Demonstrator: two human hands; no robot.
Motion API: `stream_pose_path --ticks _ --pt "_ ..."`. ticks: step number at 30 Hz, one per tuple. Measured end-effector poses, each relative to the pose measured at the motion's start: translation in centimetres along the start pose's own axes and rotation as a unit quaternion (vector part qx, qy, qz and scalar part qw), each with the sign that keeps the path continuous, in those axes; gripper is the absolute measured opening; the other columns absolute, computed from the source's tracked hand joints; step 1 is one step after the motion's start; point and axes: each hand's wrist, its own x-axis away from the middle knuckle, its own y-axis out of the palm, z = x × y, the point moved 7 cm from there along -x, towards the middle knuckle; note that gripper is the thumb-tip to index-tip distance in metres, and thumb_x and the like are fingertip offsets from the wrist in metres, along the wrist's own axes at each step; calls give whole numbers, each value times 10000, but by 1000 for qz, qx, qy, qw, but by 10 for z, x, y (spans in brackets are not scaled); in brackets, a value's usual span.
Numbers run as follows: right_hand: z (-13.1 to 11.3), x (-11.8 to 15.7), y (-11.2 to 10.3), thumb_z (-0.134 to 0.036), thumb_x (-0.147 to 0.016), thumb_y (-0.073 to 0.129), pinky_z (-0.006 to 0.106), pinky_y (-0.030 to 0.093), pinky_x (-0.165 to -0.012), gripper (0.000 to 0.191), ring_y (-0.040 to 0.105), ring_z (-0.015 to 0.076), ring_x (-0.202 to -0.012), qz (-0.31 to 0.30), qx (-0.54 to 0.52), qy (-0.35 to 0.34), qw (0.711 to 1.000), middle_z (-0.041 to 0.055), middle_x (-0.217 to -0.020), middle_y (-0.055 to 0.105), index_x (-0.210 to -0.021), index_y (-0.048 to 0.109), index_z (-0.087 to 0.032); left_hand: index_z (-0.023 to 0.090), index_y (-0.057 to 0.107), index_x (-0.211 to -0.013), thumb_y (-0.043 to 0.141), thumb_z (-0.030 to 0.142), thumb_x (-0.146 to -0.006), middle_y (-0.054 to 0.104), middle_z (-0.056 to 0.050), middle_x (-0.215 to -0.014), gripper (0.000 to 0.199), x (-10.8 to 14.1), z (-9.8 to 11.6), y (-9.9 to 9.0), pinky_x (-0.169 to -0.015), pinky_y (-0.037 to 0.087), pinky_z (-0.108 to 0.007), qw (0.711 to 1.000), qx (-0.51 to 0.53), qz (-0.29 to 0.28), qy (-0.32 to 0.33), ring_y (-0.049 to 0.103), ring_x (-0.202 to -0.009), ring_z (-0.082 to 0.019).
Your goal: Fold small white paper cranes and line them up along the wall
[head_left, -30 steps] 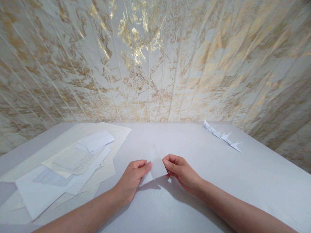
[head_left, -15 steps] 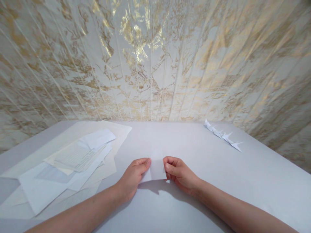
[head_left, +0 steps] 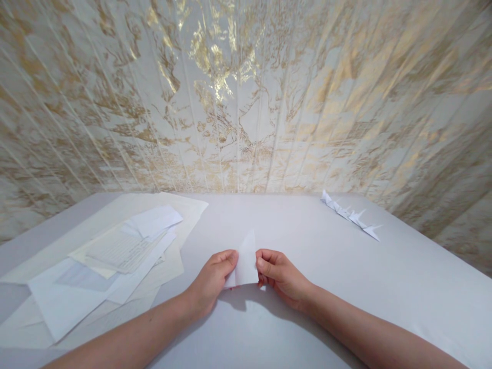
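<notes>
Paper (head_left: 246, 266), creased, hangs over the table (head_left: 326, 246), pinched by my left hand (head_left: 211, 279) and right hand (head_left: 283, 275) in what I judge a folding step, the next move calling for matched edges.

— How is the upper frame filled?
— By a pale wall covering (head_left: 246, 113), patterned in gold; light (head_left: 218, 56) is reflected brightest at upper centre.
— And below?
— A whitish bench (head_left: 284, 220) is seen there.
</notes>
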Motion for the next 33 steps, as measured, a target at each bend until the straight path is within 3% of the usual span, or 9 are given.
stream_pose_path --ticks 5,7,10,12,17,26,31,33 --pt "-1 -1 -4 -475 -631 697 230 238 -484 391 384 68 -441 42 1 -13 999 -40 -469 465 -577 495 -145 156 463 -1117 508 466 -773 557 18 -636 465 1 8 -3 -392 316 -182 989 -131 13 65 458 -464 -93" --pt "0 -1 -5 -465 -625 703 227 234 -482 386 383 67 -435 57 1 -8 998 -46 -451 452 -576 494 -144 148 349 -1244 593 410 -719 591 -8 -742 635 4 13 -2 -485 393 -209 976 -192 -5 105 514 -557 -118" --pt "0 -1 -6 -469 -604 715 226 237 -480 397 381 64 -430 64 -5 -3 998 -55 -441 428 -568 488 -145 153 173 -1365 746 239 -530 616 -47 -909 1017 6 17 -2 -685 440 -280 954 -274 -4 119 563 -734 -182" --pt "0 0 -5 -483 -599 714 228 233 -480 410 383 63 -430 58 -3 -5 998 -50 -454 439 -567 486 -144 162 124 -1390 738 172 -501 624 -47 -933 1080 7 17 -3 -736 433 -305 949 -297 9 108 568 -766 -200" --pt "2 1 -3 -518 -599 704 232 235 -491 434 423 77 -458 35 0 2 999 -27 -485 479 -584 482 -145 144 251 -1352 683 202 -579 620 -75 -1017 887 6 18 -3 -808 422 -314 955 -271 14 122 563 -890 -231" --pt "0 1 -2 -462 -637 684 229 265 -492 360 406 70 -457 36 17 -11 999 -36 -507 495 -692 522 -145 147 286 -1344 707 346 -621 584 -98 -1079 859 3 10 -3 -788 430 -281 974 -176 -65 126 557 -918 -221" --pt "-9 2 -7 -288 -660 645 219 283 -492 266 410 79 -474 75 74 -64 992 -73 -514 478 -860 509 -177 139 459 -1237 639 491 -672 610 -75 -902 690 2 9 -5 -604 410 -228 986 -124 -56 98 546 -747 -169" --pt "-12 1 -11 -241 -676 604 217 252 -471 212 373 72 -464 80 121 -87 986 -80 -518 444 -858 517 -173 117 555 -1109 594 502 -710 612 -78 -854 556 0 11 -4 -611 407 -242 990 -89 -57 98 536 -729 -167"
